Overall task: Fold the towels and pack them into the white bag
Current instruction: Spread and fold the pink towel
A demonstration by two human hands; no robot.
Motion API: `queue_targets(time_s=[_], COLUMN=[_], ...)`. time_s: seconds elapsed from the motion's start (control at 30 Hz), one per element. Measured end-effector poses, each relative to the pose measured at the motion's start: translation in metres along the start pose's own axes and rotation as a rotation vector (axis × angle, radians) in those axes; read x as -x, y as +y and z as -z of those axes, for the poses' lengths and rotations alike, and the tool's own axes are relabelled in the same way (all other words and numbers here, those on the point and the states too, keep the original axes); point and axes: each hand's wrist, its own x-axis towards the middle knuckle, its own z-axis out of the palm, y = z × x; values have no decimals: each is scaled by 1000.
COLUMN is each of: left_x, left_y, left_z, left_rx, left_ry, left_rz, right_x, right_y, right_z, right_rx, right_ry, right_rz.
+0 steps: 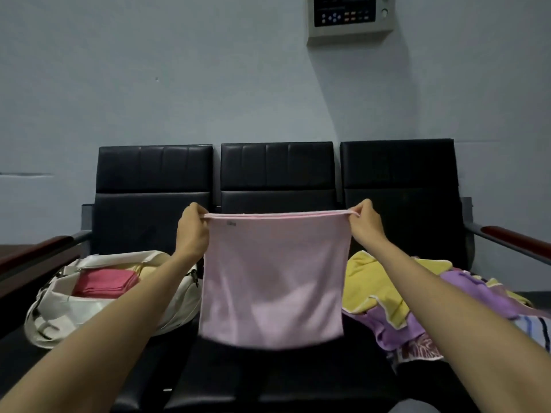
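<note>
A light pink towel point(274, 278) hangs doubled over in the air above the middle seat. My left hand point(192, 231) pinches its top left corner, and my right hand point(366, 226) pinches its top right corner, stretching the upper edge taut. On the left seat lies the white bag point(59, 317), open, with a folded red towel point(104, 283) and a folded pale yellow towel point(146, 271) inside. A heap of unfolded towels point(396, 299), yellow, purple and striped, covers the right seat.
A black three-seat bench point(277, 171) stands against a grey wall, with brown-topped armrests point(518, 238) at both ends. A control panel point(350, 14) hangs on the wall above. A dark wooden surface point(18, 263) borders the left edge.
</note>
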Motion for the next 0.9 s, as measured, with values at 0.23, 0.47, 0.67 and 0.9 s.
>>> queue_targets(time_s=[0.23,0.47,0.67,0.9], left_x=[16,73,105,121], left_y=[-22,-64,-99,-124], left_z=[3,-6,-21,-46], left_rx=[-94,-255,-280,-349], left_ry=[-61,-336,-594,-643], left_rz=[57,207,353,402], right_x=[12,47,67,80], right_y=[6,45,89,131], right_z=[-1,2,-13,-40], right_rx=[100,339,497,577], right_ry=[-82,-600,-828,-744], right_rz=[87,-173,-276,-220])
